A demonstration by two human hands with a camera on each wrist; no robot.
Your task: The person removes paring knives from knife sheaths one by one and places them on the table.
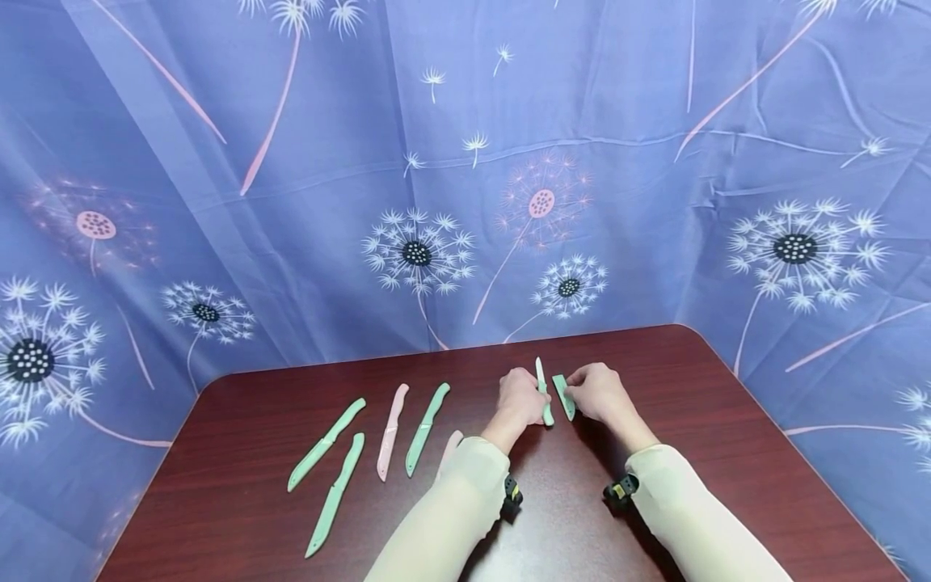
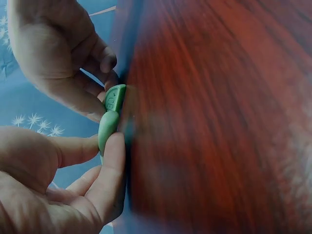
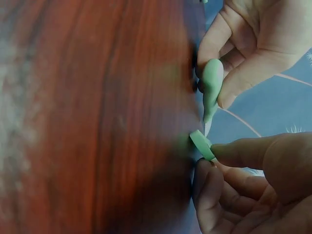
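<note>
My left hand (image 1: 520,396) pinches the green handle of a small knife (image 1: 547,414), whose bare pale blade points toward the back of the table. Close to its right, my right hand (image 1: 600,392) grips a green blade sheath (image 1: 562,394) between thumb and fingers. Knife and sheath are apart, lying side by side in the head view. In the left wrist view the rounded handle end (image 2: 107,131) sits between left thumb and fingers, with the sheath (image 2: 115,97) just beyond. The right wrist view shows a bit of blade (image 3: 207,128) near the sheath (image 3: 202,145).
On the dark red-brown table (image 1: 240,453), left of the hands, lie sheathed knives: green ones (image 1: 326,444) (image 1: 335,495) (image 1: 427,429) and a pink one (image 1: 393,432). Another pink item (image 1: 451,446) is partly hidden by the left sleeve. A blue dandelion-print curtain (image 1: 465,202) hangs behind the table.
</note>
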